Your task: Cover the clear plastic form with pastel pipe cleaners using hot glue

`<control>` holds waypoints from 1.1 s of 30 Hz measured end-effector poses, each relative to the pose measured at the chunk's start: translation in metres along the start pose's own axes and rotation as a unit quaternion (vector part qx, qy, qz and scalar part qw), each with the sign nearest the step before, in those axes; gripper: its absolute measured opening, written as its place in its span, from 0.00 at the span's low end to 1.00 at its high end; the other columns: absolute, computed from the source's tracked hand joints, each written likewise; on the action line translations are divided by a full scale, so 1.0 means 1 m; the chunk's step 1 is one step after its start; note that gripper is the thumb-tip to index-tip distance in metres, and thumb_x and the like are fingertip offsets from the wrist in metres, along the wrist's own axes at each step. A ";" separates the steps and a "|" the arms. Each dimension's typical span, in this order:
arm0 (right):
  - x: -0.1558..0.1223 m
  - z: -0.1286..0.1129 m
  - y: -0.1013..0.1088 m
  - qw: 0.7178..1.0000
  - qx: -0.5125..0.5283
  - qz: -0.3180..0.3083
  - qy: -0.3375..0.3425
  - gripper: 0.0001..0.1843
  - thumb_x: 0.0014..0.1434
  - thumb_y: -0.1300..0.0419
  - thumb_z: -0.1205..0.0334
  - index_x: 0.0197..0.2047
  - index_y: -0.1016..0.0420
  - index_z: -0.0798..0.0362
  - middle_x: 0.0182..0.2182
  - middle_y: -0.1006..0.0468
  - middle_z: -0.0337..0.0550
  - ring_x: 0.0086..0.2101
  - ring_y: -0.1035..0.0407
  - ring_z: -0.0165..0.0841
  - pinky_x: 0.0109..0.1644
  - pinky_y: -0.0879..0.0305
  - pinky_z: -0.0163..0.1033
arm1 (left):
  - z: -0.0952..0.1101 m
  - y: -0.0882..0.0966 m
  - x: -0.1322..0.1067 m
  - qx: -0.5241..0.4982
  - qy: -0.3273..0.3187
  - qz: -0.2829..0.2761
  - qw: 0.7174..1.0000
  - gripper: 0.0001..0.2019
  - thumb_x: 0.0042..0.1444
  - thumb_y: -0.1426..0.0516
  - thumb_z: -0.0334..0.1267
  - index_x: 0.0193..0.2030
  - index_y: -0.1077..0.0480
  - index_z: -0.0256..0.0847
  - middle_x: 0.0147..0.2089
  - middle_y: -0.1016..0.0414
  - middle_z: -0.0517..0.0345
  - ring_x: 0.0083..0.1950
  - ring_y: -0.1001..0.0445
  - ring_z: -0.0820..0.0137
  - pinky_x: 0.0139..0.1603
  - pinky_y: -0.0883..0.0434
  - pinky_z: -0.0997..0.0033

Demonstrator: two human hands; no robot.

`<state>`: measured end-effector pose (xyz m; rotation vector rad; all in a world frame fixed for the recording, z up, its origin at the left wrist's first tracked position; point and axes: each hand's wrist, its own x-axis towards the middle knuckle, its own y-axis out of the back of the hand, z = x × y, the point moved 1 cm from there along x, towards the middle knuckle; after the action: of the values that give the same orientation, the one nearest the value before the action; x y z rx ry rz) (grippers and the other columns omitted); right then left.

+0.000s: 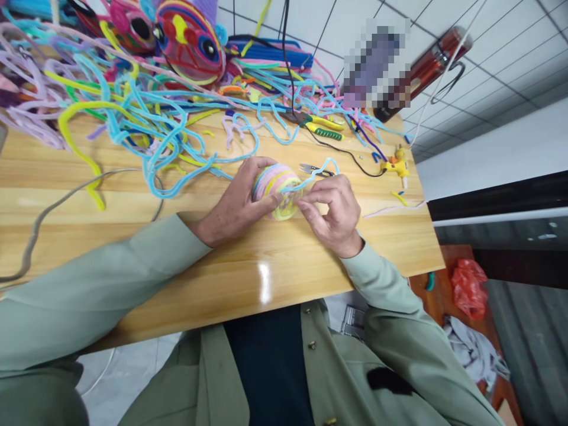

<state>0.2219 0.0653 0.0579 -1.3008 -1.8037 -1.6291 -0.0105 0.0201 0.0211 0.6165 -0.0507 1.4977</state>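
A round striped ball (277, 183), wound in pink, yellow and blue pipe cleaner with a clear-looking end, is gripped by my left hand (242, 204) just above the wooden table (231, 260). My right hand (332, 212) is pinched at the ball's right end. A light blue pipe cleaner (317, 173) runs from that end and loops up over my right fingers. What exactly sits between my right fingertips is too small to make out. Just behind the ball lie small thread snips (316, 170), partly covered by the blue pipe cleaner.
Tangled pipe cleaners (164, 136) spread over the back left, beside colourful fish-like figures (190, 41). Pliers (317, 124) and a yellow glue gun (397, 167) with its cord lie at the back right. A red thermos (426, 71) stands behind. A grey cable (38, 228) crosses the left side.
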 end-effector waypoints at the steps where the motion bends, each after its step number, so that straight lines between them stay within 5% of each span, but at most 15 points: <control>1: 0.000 0.001 0.001 1.000 0.006 -0.006 -0.021 0.03 0.75 0.31 0.56 0.47 0.17 0.44 0.38 0.16 0.41 0.40 0.20 0.40 0.47 0.24 0.51 | 0.000 0.000 0.000 -0.001 -0.002 0.001 1.000 0.28 0.75 0.42 0.64 0.67 0.34 0.45 0.63 0.26 0.48 0.64 0.24 0.54 0.71 0.23 0.50; 4: 0.002 0.002 0.001 0.998 0.013 -0.015 -0.066 0.10 0.76 0.32 0.51 0.41 0.18 0.44 0.34 0.18 0.41 0.38 0.21 0.41 0.47 0.25 0.52 | -0.001 -0.001 0.000 -0.007 -0.003 0.004 1.000 0.28 0.75 0.41 0.64 0.67 0.34 0.45 0.63 0.26 0.48 0.64 0.24 0.54 0.71 0.23 0.50; 10: 0.007 -0.005 0.003 0.998 0.020 0.022 -0.052 0.22 0.80 0.38 0.54 0.30 0.30 0.47 0.26 0.27 0.36 0.28 0.32 0.33 0.36 0.35 0.44 | -0.002 0.000 0.000 -0.019 0.007 -0.005 1.000 0.29 0.74 0.40 0.63 0.68 0.34 0.43 0.64 0.27 0.46 0.64 0.24 0.54 0.71 0.23 0.47; 14: 0.008 -0.006 0.003 0.986 0.076 0.042 -0.142 0.31 0.82 0.41 0.45 0.25 0.35 0.48 0.23 0.34 0.34 0.25 0.38 0.30 0.32 0.40 0.42 | -0.002 0.001 0.000 -0.014 0.001 -0.003 1.000 0.28 0.75 0.40 0.61 0.68 0.35 0.43 0.64 0.27 0.47 0.64 0.24 0.54 0.71 0.23 0.49; 17: 0.007 -0.004 0.000 0.952 0.172 0.043 -0.248 0.33 0.80 0.44 0.34 0.30 0.24 0.48 0.26 0.27 0.36 0.28 0.31 0.31 0.36 0.32 0.41 | -0.001 0.001 0.000 -0.003 0.002 -0.005 1.000 0.26 0.75 0.41 0.60 0.67 0.34 0.43 0.64 0.26 0.48 0.64 0.24 0.54 0.71 0.23 0.49; 22: 0.005 0.000 -0.003 0.883 0.297 0.050 -0.360 0.28 0.71 0.34 0.29 0.44 0.15 0.47 0.33 0.17 0.39 0.31 0.27 0.31 0.37 0.25 0.41 | 0.000 0.004 0.000 -0.005 0.016 -0.020 1.000 0.29 0.75 0.41 0.64 0.69 0.35 0.44 0.66 0.27 0.45 0.67 0.24 0.50 0.74 0.24 0.44; 26: 0.001 0.005 -0.003 0.879 0.299 0.050 -0.367 0.24 0.69 0.29 0.33 0.45 0.15 0.47 0.33 0.17 0.38 0.30 0.27 0.31 0.38 0.23 0.39 | -0.001 0.004 0.000 -0.010 0.029 -0.019 0.999 0.31 0.74 0.42 0.69 0.68 0.34 0.47 0.65 0.27 0.48 0.66 0.24 0.49 0.73 0.23 0.42; 33: -0.002 0.011 -0.004 0.915 0.255 0.055 -0.308 0.22 0.69 0.28 0.36 0.41 0.19 0.48 0.31 0.21 0.34 0.29 0.31 0.28 0.35 0.29 0.37 | -0.002 0.002 0.001 -0.023 0.036 -0.010 0.999 0.33 0.72 0.41 0.72 0.68 0.34 0.48 0.65 0.27 0.49 0.66 0.25 0.49 0.73 0.24 0.39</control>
<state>0.2223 0.0749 0.0513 -1.7151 -2.2371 -0.6218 -0.0129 0.0214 0.0200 0.5255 -0.0234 1.4934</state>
